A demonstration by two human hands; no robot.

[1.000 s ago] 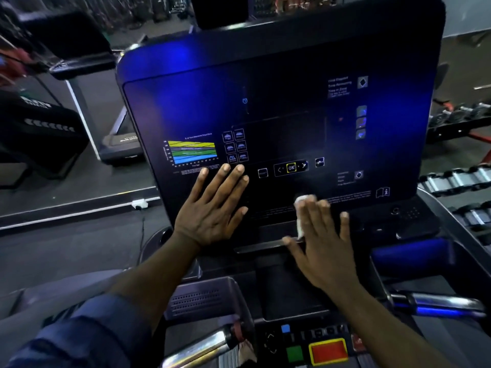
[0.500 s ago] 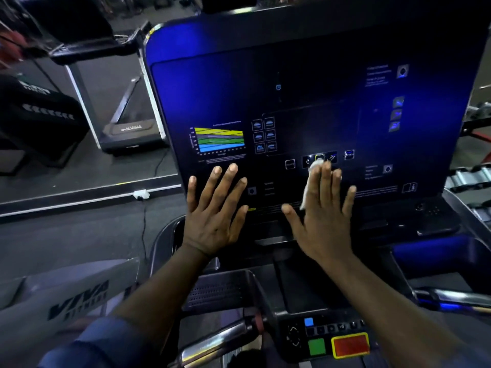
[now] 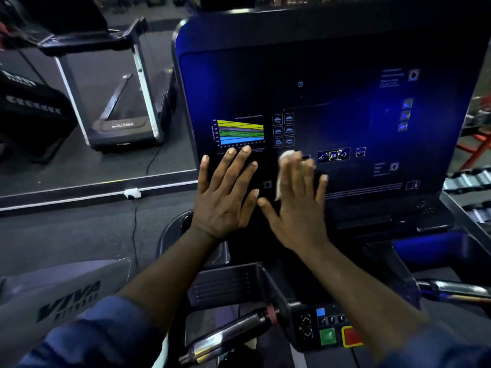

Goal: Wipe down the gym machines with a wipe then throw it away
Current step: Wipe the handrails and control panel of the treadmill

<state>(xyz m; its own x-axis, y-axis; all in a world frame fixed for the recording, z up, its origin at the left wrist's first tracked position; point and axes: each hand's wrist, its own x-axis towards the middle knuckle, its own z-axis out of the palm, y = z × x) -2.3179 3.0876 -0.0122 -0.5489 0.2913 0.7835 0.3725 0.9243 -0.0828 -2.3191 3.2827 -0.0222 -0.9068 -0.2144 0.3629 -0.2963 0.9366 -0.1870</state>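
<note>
One wipe [image 3: 279, 185] under flat right hand [image 3: 297, 208], left hand [image 3: 224, 203] flat beside, low on console [image 3: 345, 62]

The person's left hand [image 3: 225, 200] and right hand [image 3: 297, 219] are bare, with short fingernails showing on the left. Both forearms [image 3: 164, 272] are uncovered from the wrists up towards the elbows. A blue, softly creased fabric left sleeve [image 3: 90, 333] is gathered above the forearm, mottled with darker folds. A matching blue fabric right sleeve [image 3: 441, 350] shows only as a blurred patch at the lower corner.
</note>
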